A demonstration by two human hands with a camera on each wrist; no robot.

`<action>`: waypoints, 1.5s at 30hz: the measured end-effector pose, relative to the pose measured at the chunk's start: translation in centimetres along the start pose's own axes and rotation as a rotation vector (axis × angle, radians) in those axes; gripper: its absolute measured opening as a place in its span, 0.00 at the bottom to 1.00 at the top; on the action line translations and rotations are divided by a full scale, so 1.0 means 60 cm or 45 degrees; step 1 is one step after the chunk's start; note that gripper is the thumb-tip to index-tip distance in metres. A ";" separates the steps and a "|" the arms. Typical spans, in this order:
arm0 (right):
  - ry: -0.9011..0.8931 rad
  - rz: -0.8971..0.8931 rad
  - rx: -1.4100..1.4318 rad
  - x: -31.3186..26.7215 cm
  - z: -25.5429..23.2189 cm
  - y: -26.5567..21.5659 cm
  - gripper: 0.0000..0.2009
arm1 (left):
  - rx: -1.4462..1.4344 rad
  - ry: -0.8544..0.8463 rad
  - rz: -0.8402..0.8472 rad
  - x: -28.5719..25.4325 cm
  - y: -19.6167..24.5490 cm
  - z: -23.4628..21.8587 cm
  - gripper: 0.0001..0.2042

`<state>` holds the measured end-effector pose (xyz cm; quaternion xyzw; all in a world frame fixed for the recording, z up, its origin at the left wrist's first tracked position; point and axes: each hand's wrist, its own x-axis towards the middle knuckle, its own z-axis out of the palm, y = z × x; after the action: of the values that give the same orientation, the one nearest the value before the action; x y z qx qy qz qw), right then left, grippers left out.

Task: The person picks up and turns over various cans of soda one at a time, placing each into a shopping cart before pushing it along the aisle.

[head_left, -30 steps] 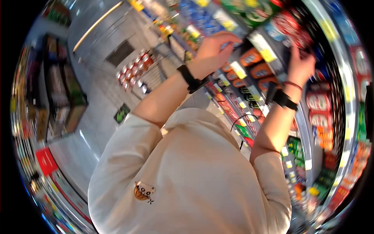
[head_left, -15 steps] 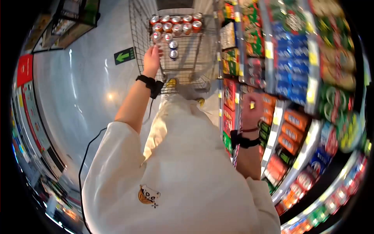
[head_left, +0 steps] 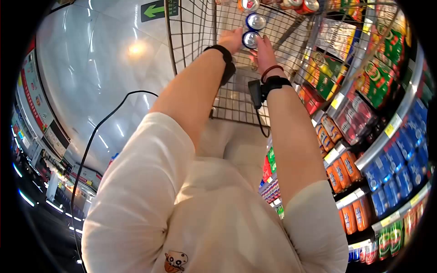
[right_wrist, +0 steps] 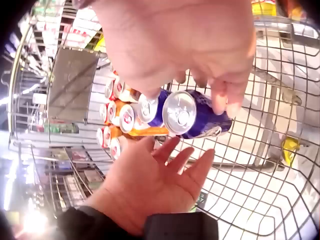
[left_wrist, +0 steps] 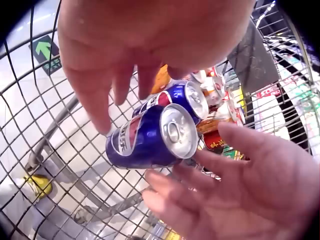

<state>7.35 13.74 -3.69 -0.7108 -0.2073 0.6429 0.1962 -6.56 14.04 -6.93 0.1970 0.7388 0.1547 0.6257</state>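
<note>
Two blue soda cans with silver tops lie in the shopping cart [head_left: 171, 41], one behind the other. My left hand [head_left: 231, 41] is on the left side of the nearer blue can [left_wrist: 142, 137], its fingers loosely extended close to the can's side. On the opposite side is my right hand [head_left: 265, 57]; in the left wrist view its palm faces the can and its relaxed fingers are right at the can's lower edge. The farther blue can [left_wrist: 191, 100] lies next to several orange and white cans [right_wrist: 131, 116]. Neither hand is wrapped round a can.
Shelves of drinks run along the right, with blue cans [head_left: 387, 175] and orange cans [head_left: 350, 166]. A black cable [head_left: 98, 125] hangs at the left. On the floor is a green arrow sign [head_left: 154, 11]. A dark panel [right_wrist: 74, 82] lies across the cart's mesh.
Both hands were at the shelf a second ago. Then the left reached over the cart while the right stayed by the shelf. Now both are at the nearer blue can, and the cart appears closer.
</note>
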 end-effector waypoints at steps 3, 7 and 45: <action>-0.113 -0.085 -0.244 0.038 -0.001 0.032 0.35 | -0.299 -0.098 -0.098 -0.017 -0.006 0.017 0.24; -0.067 -0.575 -0.461 -0.022 -0.035 0.051 0.36 | -0.321 -0.090 0.103 -0.083 -0.006 0.030 0.24; -0.487 -0.661 0.806 -0.968 -0.191 -0.331 0.20 | 0.351 0.091 2.780 -1.002 0.322 -0.102 0.37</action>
<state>12.83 -1.54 56.62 -0.4086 -0.2045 0.7239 0.5170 -2.32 1.89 55.22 0.8078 0.1957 0.5464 0.1033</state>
